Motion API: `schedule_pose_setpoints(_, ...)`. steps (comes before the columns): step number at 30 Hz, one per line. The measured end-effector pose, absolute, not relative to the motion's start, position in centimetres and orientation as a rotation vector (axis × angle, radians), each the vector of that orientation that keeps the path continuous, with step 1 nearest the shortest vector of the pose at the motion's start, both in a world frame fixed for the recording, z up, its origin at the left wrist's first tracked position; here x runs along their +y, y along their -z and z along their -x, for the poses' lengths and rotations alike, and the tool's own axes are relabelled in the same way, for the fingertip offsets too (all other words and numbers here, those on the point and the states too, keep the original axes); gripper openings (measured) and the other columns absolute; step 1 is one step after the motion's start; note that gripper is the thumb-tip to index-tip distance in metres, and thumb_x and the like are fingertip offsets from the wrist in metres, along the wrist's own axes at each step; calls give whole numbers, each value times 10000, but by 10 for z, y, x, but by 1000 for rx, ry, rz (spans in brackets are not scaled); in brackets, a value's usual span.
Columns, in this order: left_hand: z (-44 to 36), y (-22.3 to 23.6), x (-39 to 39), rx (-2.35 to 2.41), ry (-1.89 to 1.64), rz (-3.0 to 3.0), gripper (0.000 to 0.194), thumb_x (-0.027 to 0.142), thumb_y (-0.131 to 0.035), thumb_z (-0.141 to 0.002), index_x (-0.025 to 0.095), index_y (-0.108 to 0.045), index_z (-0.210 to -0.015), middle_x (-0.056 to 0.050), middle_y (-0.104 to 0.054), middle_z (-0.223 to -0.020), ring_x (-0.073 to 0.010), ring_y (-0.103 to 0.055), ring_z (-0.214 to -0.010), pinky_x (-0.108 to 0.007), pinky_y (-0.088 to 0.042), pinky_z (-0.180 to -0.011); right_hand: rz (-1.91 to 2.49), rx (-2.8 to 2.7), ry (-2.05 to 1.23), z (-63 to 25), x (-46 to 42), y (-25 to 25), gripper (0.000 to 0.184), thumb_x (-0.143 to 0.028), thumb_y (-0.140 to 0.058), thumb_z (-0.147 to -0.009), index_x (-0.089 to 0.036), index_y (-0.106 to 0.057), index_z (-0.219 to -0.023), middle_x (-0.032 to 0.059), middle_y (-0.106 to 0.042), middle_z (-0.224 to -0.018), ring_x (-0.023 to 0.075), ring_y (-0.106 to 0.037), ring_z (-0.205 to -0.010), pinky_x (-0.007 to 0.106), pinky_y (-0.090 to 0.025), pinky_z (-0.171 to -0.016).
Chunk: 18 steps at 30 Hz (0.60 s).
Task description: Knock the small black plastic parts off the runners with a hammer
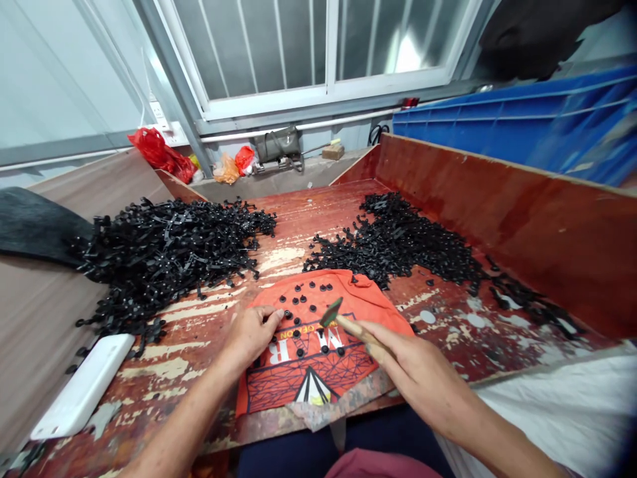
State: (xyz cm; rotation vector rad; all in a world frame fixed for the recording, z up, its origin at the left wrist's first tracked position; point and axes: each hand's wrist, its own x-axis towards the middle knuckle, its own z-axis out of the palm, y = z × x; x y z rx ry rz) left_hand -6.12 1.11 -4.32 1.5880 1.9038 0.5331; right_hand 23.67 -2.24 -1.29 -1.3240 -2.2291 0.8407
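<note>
My right hand [415, 362] grips the wooden handle of a small hammer [332, 312], whose green head hangs over an orange printed cloth [318, 348]. Several small black plastic caps [304, 312] lie scattered on that cloth. My left hand [253, 330] rests on the cloth's left edge, fingers pinched on a black cap near its fingertips. A large heap of black plastic strips [159, 252] lies to the left, and a heap of small black pieces [403, 242] to the right.
The work surface is a worn red wooden tray [497, 199] with raised walls. A white phone [82, 388] lies at the front left. Blue crates [522, 119] stand behind the right wall. Red and orange bags [164, 154] sit under the window.
</note>
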Motion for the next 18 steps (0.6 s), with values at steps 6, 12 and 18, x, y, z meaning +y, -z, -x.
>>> schedule_pose_setpoints(6,56,32,9,1948,-428,-1761,434,458,-409,-900,202,-566,-587,-18,-614,-589,-178,-553,-574,-276,-264,-565,1250,-2433,-573,-203,6,-7,457,-276,-419,-1029,-396,-446,-1469,29,-726,-1195,225,-714,-999,362,-556,-845)
schedule_pose_setpoints(12,54,31,7,1943,-428,-1801,421,424,-400,-914,201,-500,-572,-1,-564,-546,-163,-531,-547,-277,-237,-560,1208,-2388,-522,-180,8,1,495,-216,-404,-1026,-326,-401,-1509,62,-716,-1204,223,-696,-1019,334,-539,-840)
schedule_pose_setpoints(18,56,37,5,1904,-431,-1848,421,419,-371,-931,199,-462,-584,14,-521,-551,-157,-513,-572,-270,-238,-576,1256,-2456,-510,-179,10,-5,476,-261,-352,-1057,-312,-346,-1530,44,-737,-1119,211,-710,-937,288,-509,-766)
